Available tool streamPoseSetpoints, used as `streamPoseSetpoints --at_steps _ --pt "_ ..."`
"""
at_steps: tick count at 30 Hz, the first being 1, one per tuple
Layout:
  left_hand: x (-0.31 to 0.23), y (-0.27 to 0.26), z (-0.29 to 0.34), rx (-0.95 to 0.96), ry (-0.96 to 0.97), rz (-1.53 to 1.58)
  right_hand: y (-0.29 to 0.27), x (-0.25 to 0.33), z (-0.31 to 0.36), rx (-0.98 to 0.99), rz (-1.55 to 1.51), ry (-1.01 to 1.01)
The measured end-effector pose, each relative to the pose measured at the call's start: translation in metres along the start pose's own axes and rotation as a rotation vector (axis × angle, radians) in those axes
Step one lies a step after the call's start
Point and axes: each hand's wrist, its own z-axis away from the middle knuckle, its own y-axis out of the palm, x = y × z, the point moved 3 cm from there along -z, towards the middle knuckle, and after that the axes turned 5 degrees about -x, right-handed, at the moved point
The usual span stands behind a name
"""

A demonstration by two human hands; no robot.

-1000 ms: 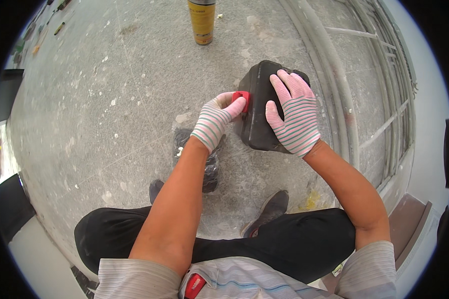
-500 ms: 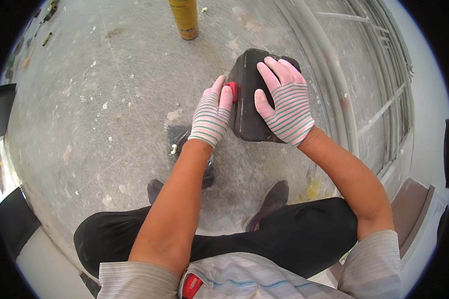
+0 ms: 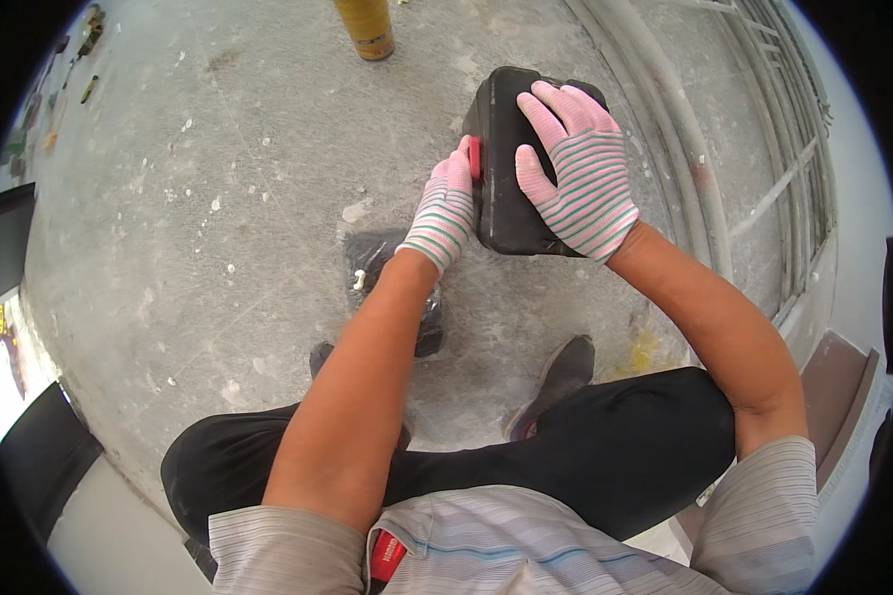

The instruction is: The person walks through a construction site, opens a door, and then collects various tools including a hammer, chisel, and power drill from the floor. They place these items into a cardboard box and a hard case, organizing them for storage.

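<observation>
A black hard plastic case (image 3: 511,174) stands on the concrete floor in front of me. A red latch (image 3: 474,159) shows on its left side. My left hand (image 3: 444,203), in a pink, white and green striped glove, has its fingers together against this latch; the fingertips are partly hidden. On the case's top lies my right hand (image 3: 585,174) in a matching glove, open, its fingers spread and the thumb apart.
Between my feet and the case lies a dark plastic-wrapped bundle (image 3: 377,258). A yellow cylinder (image 3: 367,30) stands beyond. Pale pipes or bars (image 3: 675,129) run along the right. Small tools (image 3: 90,89) lie far left.
The view has shifted, so the case sits higher in the picture. My left fingers have drawn together at the red latch, which now looks flatter against the case. My right hand stays on top.
</observation>
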Motion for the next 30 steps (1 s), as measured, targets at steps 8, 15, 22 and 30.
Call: streamPoseSetpoints --at_steps 8,15,22,30 --pt "-0.039 -0.036 0.015 0.097 -0.057 -0.287 -0.002 -0.007 0.005 0.014 0.018 -0.001" --pt "-0.029 -0.079 0.028 0.302 -0.158 -1.203 0.002 -0.013 0.008 -0.052 -0.012 -0.013" --pt "0.005 -0.081 0.055 0.304 -0.002 -1.565 -0.004 -0.012 0.007 -0.056 -0.056 0.010" --pt "0.008 -0.077 0.051 0.370 -0.073 -1.590 -0.003 -0.024 0.011 -0.060 -0.130 -0.011"
